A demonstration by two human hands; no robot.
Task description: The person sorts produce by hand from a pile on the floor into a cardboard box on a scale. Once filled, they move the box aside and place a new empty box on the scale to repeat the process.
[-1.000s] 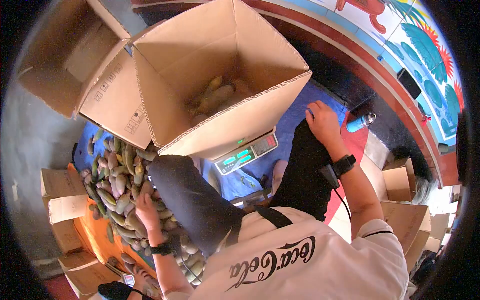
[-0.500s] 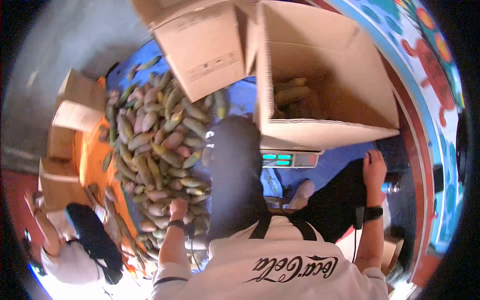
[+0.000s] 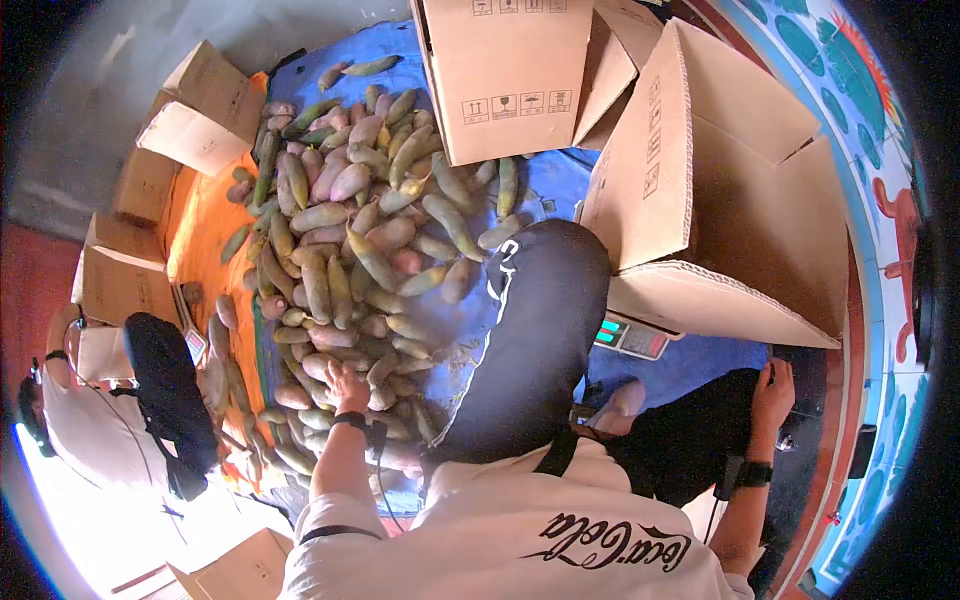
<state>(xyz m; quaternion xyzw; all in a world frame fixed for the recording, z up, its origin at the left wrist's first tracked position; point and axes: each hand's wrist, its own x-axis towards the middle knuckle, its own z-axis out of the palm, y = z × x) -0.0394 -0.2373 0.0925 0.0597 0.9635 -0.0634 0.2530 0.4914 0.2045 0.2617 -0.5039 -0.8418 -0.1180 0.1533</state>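
Currently | open carton (image 3: 640, 160), contents hidden | left hand (image 3: 347, 388) on vegetables (image 3: 316, 287), grip unclear | right hand (image 3: 772, 396) half-open, empty

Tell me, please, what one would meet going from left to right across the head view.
A co-worker in white, the left hand at the vegetable pile, the left knee, the scale, the right hand, the painted wall.

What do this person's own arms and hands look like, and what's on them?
The left hand and right hand are bare. Each wrist wears a black band with a small dark box and thin cable. The left sleeve is short, white, dark-striped.
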